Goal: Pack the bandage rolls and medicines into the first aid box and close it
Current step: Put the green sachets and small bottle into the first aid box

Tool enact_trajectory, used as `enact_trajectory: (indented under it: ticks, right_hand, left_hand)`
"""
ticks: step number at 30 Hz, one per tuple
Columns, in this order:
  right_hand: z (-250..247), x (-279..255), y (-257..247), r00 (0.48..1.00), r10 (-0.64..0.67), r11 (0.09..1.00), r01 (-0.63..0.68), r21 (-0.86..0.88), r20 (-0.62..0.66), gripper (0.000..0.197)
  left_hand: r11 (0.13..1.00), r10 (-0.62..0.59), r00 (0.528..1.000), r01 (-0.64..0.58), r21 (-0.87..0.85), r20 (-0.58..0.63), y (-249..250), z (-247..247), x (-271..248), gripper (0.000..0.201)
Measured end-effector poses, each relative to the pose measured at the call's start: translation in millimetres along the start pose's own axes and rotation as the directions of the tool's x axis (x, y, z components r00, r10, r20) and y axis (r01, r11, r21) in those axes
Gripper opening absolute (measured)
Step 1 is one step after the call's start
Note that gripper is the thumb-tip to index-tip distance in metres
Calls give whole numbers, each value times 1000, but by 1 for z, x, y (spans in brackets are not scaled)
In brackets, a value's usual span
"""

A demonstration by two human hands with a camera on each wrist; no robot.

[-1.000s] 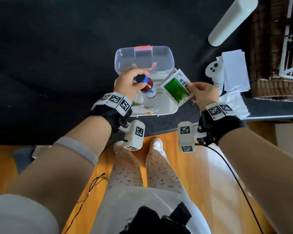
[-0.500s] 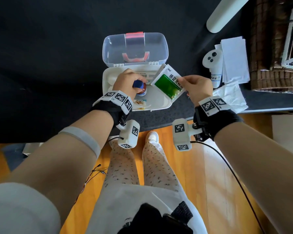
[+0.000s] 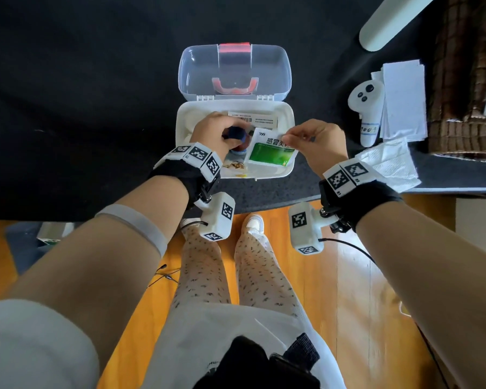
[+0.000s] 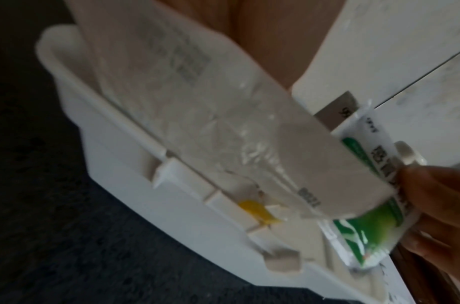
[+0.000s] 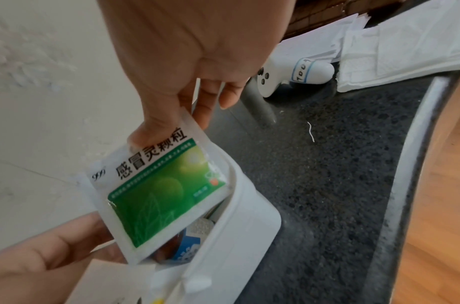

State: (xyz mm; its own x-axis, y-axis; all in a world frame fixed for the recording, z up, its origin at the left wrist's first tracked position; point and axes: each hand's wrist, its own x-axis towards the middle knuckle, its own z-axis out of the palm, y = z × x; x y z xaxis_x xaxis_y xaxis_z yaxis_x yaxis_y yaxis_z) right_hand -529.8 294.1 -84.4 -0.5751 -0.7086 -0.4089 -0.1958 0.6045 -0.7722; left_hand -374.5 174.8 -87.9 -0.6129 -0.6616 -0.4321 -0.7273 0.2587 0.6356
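The white first aid box (image 3: pixel 288 113) lies open on the dark table, its clear lid (image 3: pixel 235 71) with a red latch tipped back. My left hand (image 3: pixel 216 134) grips a brown medicine bottle (image 3: pixel 237 136) by its blue cap, low inside the box. My right hand (image 3: pixel 312 141) pinches the top edge of a green and white medicine sachet (image 3: pixel 271 153) (image 5: pixel 158 189) and holds it over the box's right half (image 5: pixel 249 222). A white medicine carton (image 3: pixel 253 119) lies at the back of the box. Plastic-wrapped items (image 4: pixel 223 144) fill the front left part.
A white controller (image 3: pixel 366 108) and stacked white papers (image 3: pixel 403 99) lie right of the box, with a tissue (image 3: pixel 387 164) near the table's front edge. A white tube (image 3: pixel 390 21) lies at the far right. My legs stand on a wooden floor (image 3: pixel 334 304) below.
Both hands have sunk into the box: the left has lowered the bottle deeper, and the right has swung the sachet from tilted above the rim to nearly flat over the right half.
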Motion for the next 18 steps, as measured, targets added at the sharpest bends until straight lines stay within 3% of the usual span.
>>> enact_trajectory:
  ticks: [6, 11, 18]
  right_hand:
    - [-8, -5, 1, 1000, -6, 1000, 7, 11, -16, 19]
    - [1, -2, -10, 1000, -28, 1000, 28, -11, -11, 17]
    - [30, 2, -11, 995, -87, 955, 71, -289, -40, 18]
  left_hand:
    - [997, -75, 997, 75, -32, -2, 5, -2, -4, 45]
    - [993, -88, 993, 81, -89, -76, -4, -17, -18, 45]
    - [965, -170, 959, 116, -234, -227, -42, -32, -40, 34]
